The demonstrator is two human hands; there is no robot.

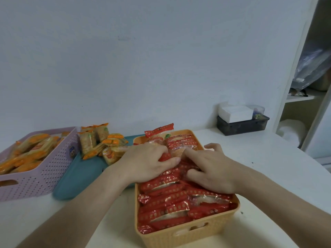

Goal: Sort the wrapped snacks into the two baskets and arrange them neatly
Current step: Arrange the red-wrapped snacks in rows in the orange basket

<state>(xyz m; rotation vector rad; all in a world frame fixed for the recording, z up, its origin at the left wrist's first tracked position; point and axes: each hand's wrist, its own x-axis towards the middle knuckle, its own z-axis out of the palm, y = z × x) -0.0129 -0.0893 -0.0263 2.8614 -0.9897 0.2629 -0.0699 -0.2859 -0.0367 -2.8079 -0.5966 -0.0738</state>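
An orange basket [188, 235] in front of me is packed with red-wrapped snacks [172, 204] in rows. My left hand [145, 161] rests on the snacks in the basket's middle, its fingers pinching a red pack. Beside it, my right hand [213, 169] presses down on the red packs, fingers curled among them. To the left, a purple basket [39, 178] holds orange-wrapped snacks [26, 154]. A loose pile of orange-wrapped snacks [102, 142] lies on a teal tray [80, 178] between the two baskets.
At the back right of the white table [268, 158] stands a dark box [241, 125] with white tissues on top. A white shelf unit [293, 97] rises at the right. The wall runs close behind the baskets.
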